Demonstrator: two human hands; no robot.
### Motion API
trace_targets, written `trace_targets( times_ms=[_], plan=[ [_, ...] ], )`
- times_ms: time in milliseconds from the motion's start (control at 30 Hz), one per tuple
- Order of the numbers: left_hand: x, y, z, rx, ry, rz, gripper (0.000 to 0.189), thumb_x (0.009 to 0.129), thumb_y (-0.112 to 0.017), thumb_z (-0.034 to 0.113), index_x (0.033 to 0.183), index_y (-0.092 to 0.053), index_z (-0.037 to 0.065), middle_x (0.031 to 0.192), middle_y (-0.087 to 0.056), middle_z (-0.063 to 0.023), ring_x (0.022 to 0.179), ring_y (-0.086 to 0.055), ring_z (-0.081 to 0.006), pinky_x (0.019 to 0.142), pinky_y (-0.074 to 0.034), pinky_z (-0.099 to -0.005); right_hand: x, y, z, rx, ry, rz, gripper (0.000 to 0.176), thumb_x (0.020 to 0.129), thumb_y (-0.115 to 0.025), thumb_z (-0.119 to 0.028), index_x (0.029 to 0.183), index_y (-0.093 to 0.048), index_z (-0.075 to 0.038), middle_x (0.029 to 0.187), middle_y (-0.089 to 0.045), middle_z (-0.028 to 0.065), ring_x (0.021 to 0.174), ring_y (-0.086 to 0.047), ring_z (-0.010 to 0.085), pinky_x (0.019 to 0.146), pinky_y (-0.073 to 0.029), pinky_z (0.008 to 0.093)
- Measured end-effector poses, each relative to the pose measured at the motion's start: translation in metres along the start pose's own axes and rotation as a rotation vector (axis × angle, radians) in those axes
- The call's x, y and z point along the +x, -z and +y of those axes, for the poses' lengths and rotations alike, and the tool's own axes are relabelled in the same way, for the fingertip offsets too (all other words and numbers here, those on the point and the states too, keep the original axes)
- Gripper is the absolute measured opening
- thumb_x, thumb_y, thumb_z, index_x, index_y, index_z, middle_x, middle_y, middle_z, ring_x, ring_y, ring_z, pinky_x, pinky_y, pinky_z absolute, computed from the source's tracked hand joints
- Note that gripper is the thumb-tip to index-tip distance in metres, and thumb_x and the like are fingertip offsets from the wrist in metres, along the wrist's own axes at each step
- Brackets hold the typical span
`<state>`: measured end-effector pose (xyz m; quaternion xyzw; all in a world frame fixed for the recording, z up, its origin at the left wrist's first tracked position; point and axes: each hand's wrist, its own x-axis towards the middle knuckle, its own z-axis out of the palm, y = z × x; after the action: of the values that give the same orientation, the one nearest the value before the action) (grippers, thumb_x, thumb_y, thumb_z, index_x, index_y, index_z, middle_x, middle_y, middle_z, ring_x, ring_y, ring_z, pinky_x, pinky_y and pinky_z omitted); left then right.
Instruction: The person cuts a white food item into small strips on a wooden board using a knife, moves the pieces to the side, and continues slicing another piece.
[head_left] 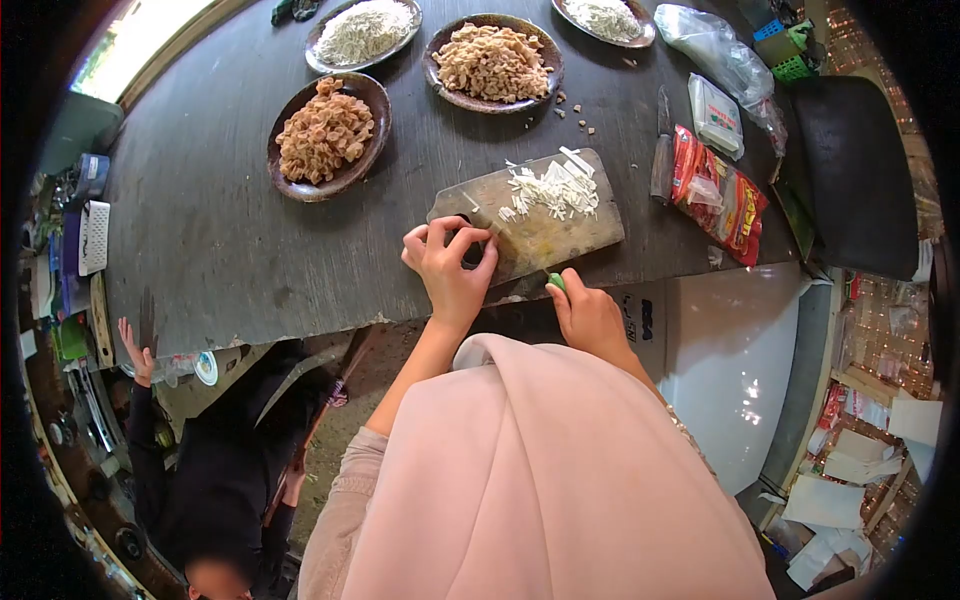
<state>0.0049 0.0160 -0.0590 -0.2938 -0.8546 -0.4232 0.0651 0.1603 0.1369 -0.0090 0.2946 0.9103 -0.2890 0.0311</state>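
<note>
Wooden board, white strips piled toward its far right, beyond both hands. Left hand at board's near left, thumb and fingers curled, tips close together; can't tell if they pinch a strip. Right hand apart from it, at near edge, closed around green handle; only a sliver of blade shows, rest hard to make out. Top plates of pale shreds cut off by frame. Other person, lower left, partly cut off, face blurred. Red packet and white packet right of board: printed, lettering not readable.
</note>
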Motion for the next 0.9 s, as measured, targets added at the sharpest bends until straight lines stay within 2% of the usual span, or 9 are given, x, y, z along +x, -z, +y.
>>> trace_targets(
  times_ms=[900],
  plan=[
    [0.001, 0.0, -0.001, -0.007, -0.008, 0.019, 0.014, 0.073, -0.084, 0.016, 0.082, -0.073, 0.018, 0.102, -0.064, 0.0051, 0.109, -0.046, -0.0262, 0.095, -0.031, -0.0449, 0.01, -0.005, -0.001, 0.002, 0.023, 0.002, 0.028, 0.104, -0.053, -0.034, 0.097, -0.051, -0.007, 0.069, -0.066, 0.0226, 0.069, -0.065, 0.0471, 0.06, -0.049, 0.0572]
  ],
)
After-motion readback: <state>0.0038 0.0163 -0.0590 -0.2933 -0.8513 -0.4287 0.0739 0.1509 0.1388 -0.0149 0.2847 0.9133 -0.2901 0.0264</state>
